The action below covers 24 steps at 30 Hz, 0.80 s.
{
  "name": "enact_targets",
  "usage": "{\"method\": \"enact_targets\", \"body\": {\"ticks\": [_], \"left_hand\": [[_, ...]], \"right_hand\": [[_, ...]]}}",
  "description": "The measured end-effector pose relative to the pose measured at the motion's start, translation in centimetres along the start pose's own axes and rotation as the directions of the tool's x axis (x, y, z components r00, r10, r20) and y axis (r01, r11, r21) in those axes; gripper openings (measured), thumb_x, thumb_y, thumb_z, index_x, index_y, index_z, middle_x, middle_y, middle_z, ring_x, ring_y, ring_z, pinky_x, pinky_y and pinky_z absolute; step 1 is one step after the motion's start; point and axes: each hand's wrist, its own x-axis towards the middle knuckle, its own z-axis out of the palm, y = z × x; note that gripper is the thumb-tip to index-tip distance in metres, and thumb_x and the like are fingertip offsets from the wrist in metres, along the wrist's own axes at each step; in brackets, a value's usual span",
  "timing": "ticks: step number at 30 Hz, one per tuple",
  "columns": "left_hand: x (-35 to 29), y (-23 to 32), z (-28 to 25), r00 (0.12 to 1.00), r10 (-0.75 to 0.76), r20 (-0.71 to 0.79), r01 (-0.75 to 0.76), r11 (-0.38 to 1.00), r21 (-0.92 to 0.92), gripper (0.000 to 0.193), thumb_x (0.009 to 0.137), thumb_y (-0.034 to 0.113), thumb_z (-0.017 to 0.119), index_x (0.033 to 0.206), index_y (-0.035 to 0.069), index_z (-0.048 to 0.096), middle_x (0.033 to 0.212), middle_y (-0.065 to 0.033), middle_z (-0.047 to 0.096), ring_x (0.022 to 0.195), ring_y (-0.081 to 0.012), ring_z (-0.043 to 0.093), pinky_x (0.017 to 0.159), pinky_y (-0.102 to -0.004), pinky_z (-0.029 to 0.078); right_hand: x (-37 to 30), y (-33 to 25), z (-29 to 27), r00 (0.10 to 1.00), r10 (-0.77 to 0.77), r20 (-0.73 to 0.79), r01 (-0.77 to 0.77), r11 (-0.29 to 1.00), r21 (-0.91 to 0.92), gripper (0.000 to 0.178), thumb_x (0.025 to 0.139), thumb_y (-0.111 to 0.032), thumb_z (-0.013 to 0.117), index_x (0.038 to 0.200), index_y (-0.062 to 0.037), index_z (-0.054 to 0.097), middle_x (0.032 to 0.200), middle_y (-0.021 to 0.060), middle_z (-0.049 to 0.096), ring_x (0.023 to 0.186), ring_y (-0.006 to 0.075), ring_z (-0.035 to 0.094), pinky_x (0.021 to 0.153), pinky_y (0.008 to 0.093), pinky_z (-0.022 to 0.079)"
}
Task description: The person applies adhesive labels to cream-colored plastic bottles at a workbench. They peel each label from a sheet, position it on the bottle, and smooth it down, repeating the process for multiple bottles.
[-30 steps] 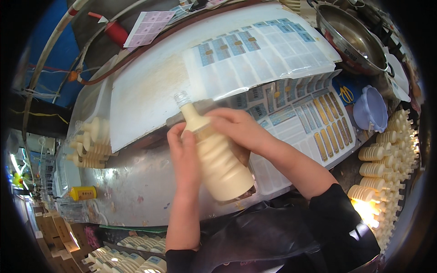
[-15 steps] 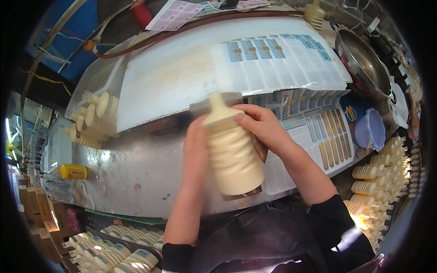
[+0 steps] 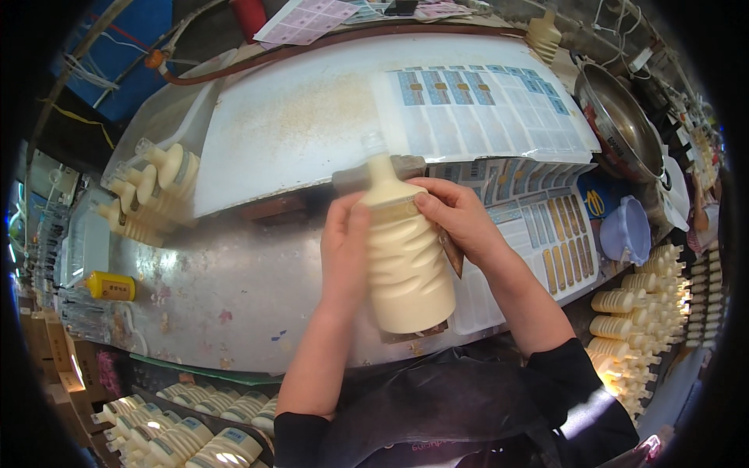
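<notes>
A cream bottle [image 3: 409, 269] with wavy ridges and a clear neck lies on its side on a dark brown rest [image 3: 349, 181], neck pointing away from me. Around its shoulder runs a narrow pale strip [image 3: 392, 201]. My left hand [image 3: 343, 238], slightly blurred, closes against the bottle's left side, its fingertips by the shoulder. On the right side my right hand [image 3: 456, 214] grips the shoulder, thumb pressed at the strip's end. The undersides of the fingers are hidden.
Beyond the bottle a white board [image 3: 289, 117] carries a sheet of blue labels [image 3: 460, 90]. Gold-and-blue label sheets [image 3: 546, 234] lie to the right. Several bottles stand at left [image 3: 160, 183], lower left [image 3: 179, 441] and right [image 3: 624, 312]. A yellow container [image 3: 111, 286], purple bucket [image 3: 626, 230] and metal pan [image 3: 620, 117] surround the workspace.
The whole view has shifted slightly. My left fingers have bent in at the bottle's shoulder, where they lay straighter along its side before. My right hand keeps its grip on the shoulder.
</notes>
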Motion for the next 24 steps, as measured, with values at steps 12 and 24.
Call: {"method": "enact_targets", "body": {"ticks": [12,24], "left_hand": [[-0.8,0.7,0.8,0.997,-0.07,0.028,0.073,0.983,-0.167,0.058,0.113,0.053,0.029,0.135,0.006,0.054,0.127,-0.0088,0.064,0.116,-0.0186,0.062,0.103,-0.0365,0.05],[-1.4,1.7,1.4,0.99,-0.134,0.039,0.138,0.981,-0.139,0.033,0.114,0.028,0.041,0.139,0.006,0.047,0.13,-0.0081,0.061,0.118,-0.015,0.06,0.102,-0.0308,0.05]], "right_hand": [[-0.3,-1.0,-3.8,0.985,0.017,-0.171,-0.004,0.997,0.077,0.036,0.106,-0.028,0.05,0.112,-0.0037,0.075,0.108,-0.0013,0.069,0.098,0.0086,0.061,0.094,0.0207,0.045],[-3.2,-2.2,5.4,0.796,-0.599,-0.087,0.331,0.551,-0.766,0.032,0.094,-0.005,0.059,0.125,0.0,0.057,0.118,0.021,0.063,0.106,0.0397,0.063,0.091,0.0461,0.051]]}}
